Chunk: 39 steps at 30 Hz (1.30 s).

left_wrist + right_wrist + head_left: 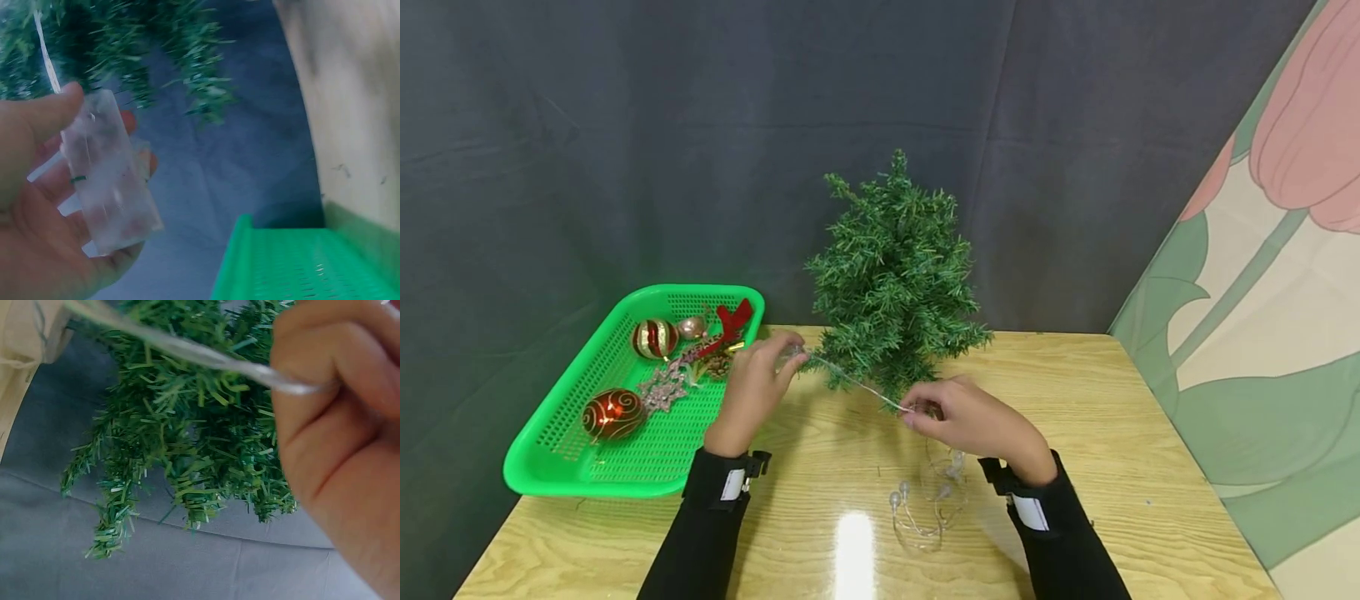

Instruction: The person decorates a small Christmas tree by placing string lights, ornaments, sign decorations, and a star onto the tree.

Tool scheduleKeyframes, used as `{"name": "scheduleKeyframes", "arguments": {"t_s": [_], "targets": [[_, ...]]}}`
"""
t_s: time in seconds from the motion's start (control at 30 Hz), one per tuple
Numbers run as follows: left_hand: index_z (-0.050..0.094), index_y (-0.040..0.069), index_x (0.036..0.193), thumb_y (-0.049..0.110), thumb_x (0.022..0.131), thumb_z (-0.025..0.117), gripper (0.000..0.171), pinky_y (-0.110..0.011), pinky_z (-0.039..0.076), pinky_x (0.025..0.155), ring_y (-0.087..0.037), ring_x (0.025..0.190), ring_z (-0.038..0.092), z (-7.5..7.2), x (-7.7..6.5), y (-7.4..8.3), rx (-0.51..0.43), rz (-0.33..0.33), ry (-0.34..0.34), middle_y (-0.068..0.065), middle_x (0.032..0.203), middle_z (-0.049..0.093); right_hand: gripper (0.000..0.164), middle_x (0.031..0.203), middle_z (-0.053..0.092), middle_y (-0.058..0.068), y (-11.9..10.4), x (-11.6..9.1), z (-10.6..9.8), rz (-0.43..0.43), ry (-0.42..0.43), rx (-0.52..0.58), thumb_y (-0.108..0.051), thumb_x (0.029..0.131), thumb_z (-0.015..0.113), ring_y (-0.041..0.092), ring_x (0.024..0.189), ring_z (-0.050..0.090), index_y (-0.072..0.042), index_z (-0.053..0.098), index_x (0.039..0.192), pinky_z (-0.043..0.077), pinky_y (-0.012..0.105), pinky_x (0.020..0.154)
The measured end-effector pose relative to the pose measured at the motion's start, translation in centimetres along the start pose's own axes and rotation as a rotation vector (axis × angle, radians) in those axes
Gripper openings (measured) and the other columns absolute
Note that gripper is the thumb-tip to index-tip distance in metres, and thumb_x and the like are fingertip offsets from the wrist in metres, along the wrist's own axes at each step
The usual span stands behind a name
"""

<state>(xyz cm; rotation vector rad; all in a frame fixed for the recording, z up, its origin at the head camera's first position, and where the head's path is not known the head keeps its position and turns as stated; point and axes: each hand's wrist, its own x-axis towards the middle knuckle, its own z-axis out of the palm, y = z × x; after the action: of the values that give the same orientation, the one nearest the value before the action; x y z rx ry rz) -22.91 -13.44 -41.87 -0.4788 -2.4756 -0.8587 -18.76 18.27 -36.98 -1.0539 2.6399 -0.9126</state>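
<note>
My left hand (756,385) holds a small clear plastic battery box (109,169), thumb on one side and fingers curled round the other. From the box a thin clear wire (857,383) runs taut to my right hand (970,417), which pinches it between thumb and fingertips. Below the right hand, the rest of the light string (917,527) lies loosely coiled, with several round white bulbs. Just behind the wire stands a small green artificial Christmas tree (895,283). Its lower branches come close to both hands.
At the left a green plastic basket (542,454) holds a dark red ball (614,414), a striped ball (654,339), a glittery snowflake (664,387) and a red bow (734,318). A dark cloth (700,167) hangs behind the wooden table (1075,400); a flowered cloth (1262,350) is at the right.
</note>
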Motion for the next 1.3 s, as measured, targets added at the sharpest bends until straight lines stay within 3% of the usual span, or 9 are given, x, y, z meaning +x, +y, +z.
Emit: {"name": "scheduleKeyframes", "arguments": {"t_s": [0.17,0.3,0.37,0.63,0.8,0.9,1.03,1.1,1.3], "targets": [[0.072,0.008,0.111,0.021,0.097,0.074,0.019,-0.04,0.056,0.067,-0.022,0.078,0.071,0.9,-0.1,0.2,-0.068,-0.056,-0.131,-0.008,0.095,0.076,0.017,0.085,0.068,-0.011,0.1,-0.5,-0.2,0.143,0.185,-0.151,-0.022,0.105,0.061,0.004,0.057,0.048,-0.014,0.074,0.111,0.043,0.026,0.06],[0.072,0.01,0.113,0.021,0.099,0.071,0.017,-0.04,0.056,0.072,-0.02,0.083,0.071,1.6,0.0,0.7,-0.178,-0.093,-0.201,-0.008,0.099,0.076,0.015,0.081,0.069,-0.005,0.4,-0.8,-0.7,0.187,0.377,-0.3,-0.019,0.104,0.06,0.005,0.052,0.043,-0.012,0.074,0.104,0.038,0.026,0.055],[0.071,0.01,0.114,0.018,0.101,0.069,0.015,-0.04,0.056,0.072,-0.02,0.085,0.071,2.3,0.0,1.0,-0.223,-0.114,-0.188,-0.008,0.101,0.076,0.015,0.075,0.067,-0.003,0.7,-0.8,-0.7,0.199,0.454,-0.37,-0.017,0.104,0.06,0.006,0.049,0.041,-0.011,0.073,0.102,0.034,0.026,0.051],[0.069,0.006,0.109,-0.005,0.098,0.063,0.017,-0.04,0.056,0.07,-0.026,0.081,0.069,6.2,-0.7,1.9,-0.263,-0.177,-0.012,-0.012,0.099,0.071,0.014,0.062,0.059,0.001,2.6,0.0,0.0,0.154,0.709,-0.578,-0.016,0.102,0.064,0.008,0.043,0.036,-0.006,0.072,0.098,0.027,0.026,0.042],[0.066,0.005,0.115,-0.013,0.087,0.07,0.034,-0.037,0.052,0.066,-0.021,0.068,0.061,7.8,-1.2,1.6,-0.223,-0.124,-0.023,-0.015,0.1,0.07,0.014,0.053,0.049,0.0,3.4,0.3,0.2,0.177,0.746,-0.643,-0.015,0.101,0.066,0.01,0.039,0.03,-0.006,0.071,0.093,0.021,0.026,0.039],[0.065,0.004,0.119,-0.014,0.087,0.071,0.038,-0.034,0.044,0.059,-0.018,0.056,0.048,8.6,-1.3,1.3,-0.232,-0.097,-0.027,-0.016,0.094,0.07,0.014,0.052,0.049,0.0,3.5,0.3,0.1,0.2,0.735,-0.638,-0.017,0.101,0.066,0.01,0.038,0.028,-0.006,0.071,0.093,0.02,0.027,0.04],[0.064,0.001,0.121,-0.016,0.088,0.069,0.038,-0.037,0.048,0.069,-0.024,0.073,0.058,9.3,-1.3,1.1,-0.287,-0.053,0.005,-0.019,0.104,0.069,0.014,0.055,0.055,0.003,3.7,0.2,-0.2,0.202,0.774,-0.646,-0.016,0.1,0.066,0.009,0.038,0.028,-0.004,0.071,0.094,0.02,0.026,0.04],[0.064,0.0,0.122,-0.016,0.088,0.069,0.038,-0.04,0.053,0.084,-0.03,0.092,0.063,9.7,-1.1,1.2,-0.327,-0.021,0.037,-0.02,0.113,0.066,0.013,0.058,0.059,0.006,3.8,0.1,-0.4,0.194,0.829,-0.661,-0.014,0.1,0.067,0.008,0.039,0.028,-0.003,0.07,0.094,0.021,0.026,0.04],[0.058,-0.004,0.126,-0.031,0.082,0.055,0.052,-0.045,0.05,0.096,-0.041,0.113,0.058,10.4,-0.9,1.2,-0.467,0.023,0.075,-0.025,0.121,0.061,0.013,0.064,0.067,0.01,4.1,0.0,-0.8,0.191,0.934,-0.661,-0.013,0.1,0.066,0.005,0.04,0.026,-0.001,0.07,0.094,0.021,0.025,0.039]]}}
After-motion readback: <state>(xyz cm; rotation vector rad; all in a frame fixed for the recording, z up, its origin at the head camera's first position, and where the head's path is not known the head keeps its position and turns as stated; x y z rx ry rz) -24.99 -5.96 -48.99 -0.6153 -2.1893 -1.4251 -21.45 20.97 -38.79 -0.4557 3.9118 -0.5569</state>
